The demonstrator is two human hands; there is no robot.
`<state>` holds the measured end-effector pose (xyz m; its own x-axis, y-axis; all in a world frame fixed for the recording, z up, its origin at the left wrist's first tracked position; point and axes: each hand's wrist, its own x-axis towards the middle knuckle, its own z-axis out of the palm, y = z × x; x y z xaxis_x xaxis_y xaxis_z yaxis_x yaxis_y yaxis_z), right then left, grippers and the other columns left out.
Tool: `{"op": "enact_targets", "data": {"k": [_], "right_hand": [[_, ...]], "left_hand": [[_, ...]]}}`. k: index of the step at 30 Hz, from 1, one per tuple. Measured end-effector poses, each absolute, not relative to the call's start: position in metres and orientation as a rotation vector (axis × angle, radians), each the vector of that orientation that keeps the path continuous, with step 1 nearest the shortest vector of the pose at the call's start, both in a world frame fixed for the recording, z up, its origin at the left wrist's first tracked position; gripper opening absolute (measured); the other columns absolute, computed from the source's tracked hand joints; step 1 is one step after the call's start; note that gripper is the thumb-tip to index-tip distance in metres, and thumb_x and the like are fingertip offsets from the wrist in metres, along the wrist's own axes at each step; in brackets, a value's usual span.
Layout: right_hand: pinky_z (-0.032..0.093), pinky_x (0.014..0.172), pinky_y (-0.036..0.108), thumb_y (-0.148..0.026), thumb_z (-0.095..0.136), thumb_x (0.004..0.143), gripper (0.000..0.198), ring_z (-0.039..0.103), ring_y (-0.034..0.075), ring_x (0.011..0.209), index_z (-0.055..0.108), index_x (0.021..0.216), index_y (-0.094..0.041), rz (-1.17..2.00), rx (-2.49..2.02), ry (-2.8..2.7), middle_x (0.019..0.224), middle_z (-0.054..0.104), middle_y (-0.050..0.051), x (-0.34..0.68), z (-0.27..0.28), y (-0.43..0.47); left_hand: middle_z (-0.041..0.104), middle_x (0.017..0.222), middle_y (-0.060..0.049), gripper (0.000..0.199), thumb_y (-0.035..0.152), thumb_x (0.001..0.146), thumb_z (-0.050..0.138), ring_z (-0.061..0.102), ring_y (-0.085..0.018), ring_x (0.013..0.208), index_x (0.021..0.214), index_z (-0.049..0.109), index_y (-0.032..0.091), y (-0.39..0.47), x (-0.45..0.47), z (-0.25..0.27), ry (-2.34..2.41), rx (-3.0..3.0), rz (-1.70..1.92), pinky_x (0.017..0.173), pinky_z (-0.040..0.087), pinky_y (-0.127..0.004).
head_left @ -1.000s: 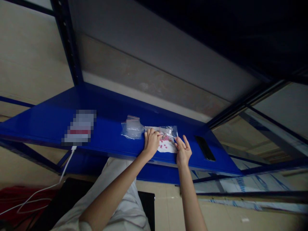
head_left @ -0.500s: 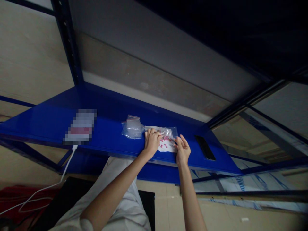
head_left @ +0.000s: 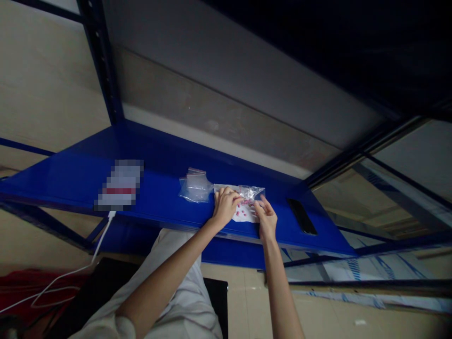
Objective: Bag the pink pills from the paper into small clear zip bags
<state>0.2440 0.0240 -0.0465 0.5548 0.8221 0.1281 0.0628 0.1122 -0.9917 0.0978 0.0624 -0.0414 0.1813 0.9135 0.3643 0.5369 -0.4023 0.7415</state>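
Observation:
A clear plastic bag (head_left: pixel 254 191) lies over a white sheet of paper (head_left: pixel 251 217) on the blue shelf. Several small pink pieces (head_left: pixel 242 213) are on the paper, with more bunched at the bag's near edge; whether those are inside it I cannot tell. My left hand (head_left: pixel 225 207) rests on the paper's left part, thumb and fingers pinched at the bag's near left edge. From the right, my right hand (head_left: pixel 267 219) has its fingers closed at the bag's near right edge. Both hands' fingertips are partly hidden.
More clear zip bags (head_left: pixel 196 186) lie in a pile left of the paper. A dark phone (head_left: pixel 302 216) is to the right. Far left, a blurred-out device (head_left: pixel 120 186) has a white cable (head_left: pixel 100 240) hanging over the shelf's front edge. A panel rises behind.
My right hand has come slightly left and its fingers have drawn in. The bag's right end now reaches a little farther right. My left hand stays nearly in place.

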Motion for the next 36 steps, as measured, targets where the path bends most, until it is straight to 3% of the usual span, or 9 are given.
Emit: {"op": "enact_targets", "data": {"k": [5,10,15,22,36], "right_hand": [[0.043,0.046,0.018,-0.041,0.072,0.061,0.053,0.061,0.014,0.064,0.064,0.106,-0.013,0.701,-1.418,-0.948,0.083,0.07,0.007,0.2399,-0.0441,0.0245],[0.046,0.049,0.019,-0.04,0.073,0.06,0.062,0.064,0.016,0.069,0.058,0.114,-0.016,0.759,-1.351,-0.945,0.085,0.071,0.006,0.2363,-0.0429,0.0249],[0.04,0.041,0.017,-0.041,0.072,0.061,0.064,0.061,0.013,0.059,0.056,0.117,-0.013,0.681,-1.393,-0.918,0.082,0.071,0.005,0.2364,-0.0436,0.0235],[0.048,0.051,0.02,-0.042,0.069,0.064,0.062,0.064,0.02,0.082,0.056,0.117,-0.012,0.606,-1.412,-0.945,0.094,0.07,0.01,0.2385,-0.0437,0.0229],[0.051,0.051,0.023,-0.042,0.067,0.066,0.053,0.064,0.023,0.085,0.06,0.11,-0.014,0.484,-1.41,-0.893,0.096,0.069,0.011,0.245,-0.0521,0.0254]], "left_hand": [[0.059,0.087,0.0,0.016,0.035,0.081,0.057,0.048,-0.018,0.092,0.074,0.065,0.023,0.0621,0.0978,-0.0407,1.365,1.99,1.134,0.077,0.029,-0.032],[0.059,0.086,0.0,0.019,0.036,0.082,0.055,0.048,-0.018,0.091,0.072,0.065,0.023,0.062,0.098,-0.0421,1.356,2.017,1.132,0.076,0.029,-0.031],[0.059,0.088,0.0,0.017,0.039,0.079,0.058,0.047,-0.019,0.092,0.076,0.067,0.025,0.0615,0.0983,-0.0443,1.332,2.056,1.113,0.077,0.028,-0.033],[0.059,0.089,-0.001,0.009,0.031,0.078,0.06,0.046,-0.02,0.094,0.078,0.067,0.025,0.0607,0.099,-0.0441,1.326,2.088,1.055,0.078,0.028,-0.034],[0.057,0.087,-0.002,0.013,0.03,0.081,0.056,0.045,-0.02,0.092,0.079,0.068,0.027,0.0606,0.0985,-0.0444,1.317,2.117,1.048,0.077,0.028,-0.034]]}}
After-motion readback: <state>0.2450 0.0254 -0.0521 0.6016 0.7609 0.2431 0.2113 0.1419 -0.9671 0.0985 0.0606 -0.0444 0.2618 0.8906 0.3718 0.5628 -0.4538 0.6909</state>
